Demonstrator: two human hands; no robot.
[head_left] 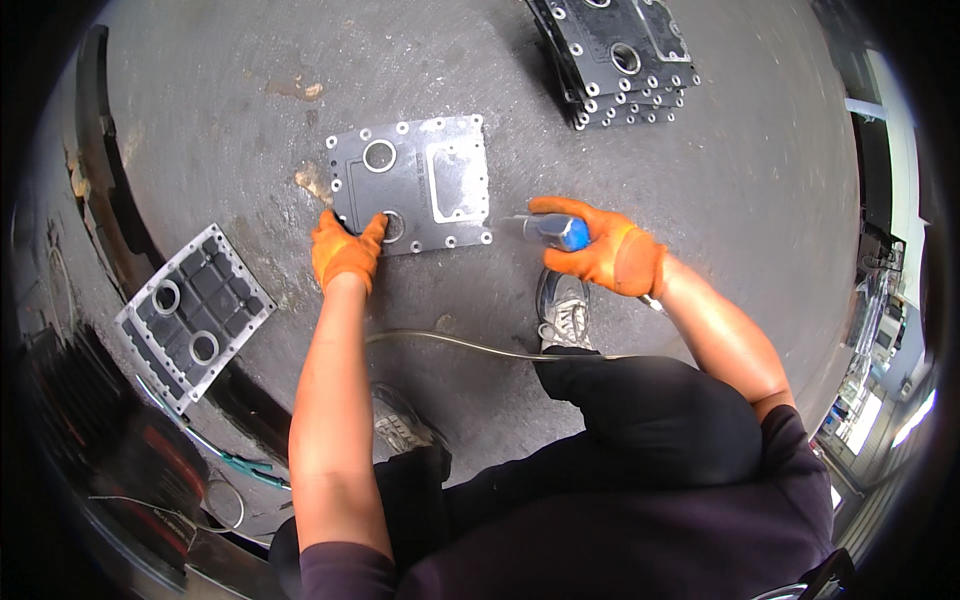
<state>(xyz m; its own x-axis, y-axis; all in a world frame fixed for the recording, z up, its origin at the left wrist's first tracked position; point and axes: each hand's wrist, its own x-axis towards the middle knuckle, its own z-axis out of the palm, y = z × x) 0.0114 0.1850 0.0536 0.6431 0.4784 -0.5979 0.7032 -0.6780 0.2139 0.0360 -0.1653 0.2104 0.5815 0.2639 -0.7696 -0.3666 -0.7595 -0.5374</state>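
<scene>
A flat dark metal cover plate (405,185) with bright bolt bosses, two round ringed holes and a raised frame lies on the floor before me. My left hand (345,252), in an orange glove, grips its near left corner, the thumb at the nearer ringed hole. Just right of the plate, my gloved right hand (610,250) is closed around a silver hand-held tool with a blue end (560,232). The tool's left tip is blurred and appears apart from the plate. Part of its body is hidden by the fingers.
Similar plates stand in a stack (630,75) at the far right. Another ribbed plate (195,315) leans at the left by a dark edge. A thin clear hose (450,342) crosses the floor near my shoes (567,310). A teal-handled tool (250,467) lies lower left.
</scene>
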